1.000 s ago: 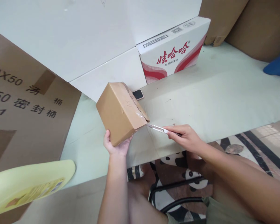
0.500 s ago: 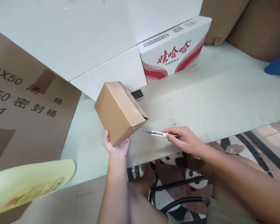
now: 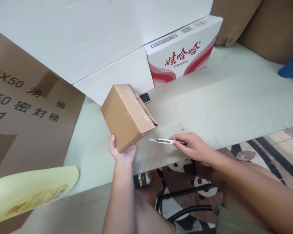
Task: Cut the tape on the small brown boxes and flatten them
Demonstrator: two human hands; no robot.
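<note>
- Head cam: L hand (image 3: 123, 152) clamped on lower corner of tilted brown cardboard box (image 3: 127, 115), thumb on side, fingers under; box over pale-green bench (image 3: 224, 94), btwn front & back edges.
- R hand (image 3: 191, 144) pinched tight on slim white-handled cutter (image 3: 168, 141); metal blade (image 3: 152, 139) near box, not touching.

Bright soft light, pale glare on the floor (image 3: 288, 141), glints on the carton (image 3: 127, 117) (small ones), stretched edges
</note>
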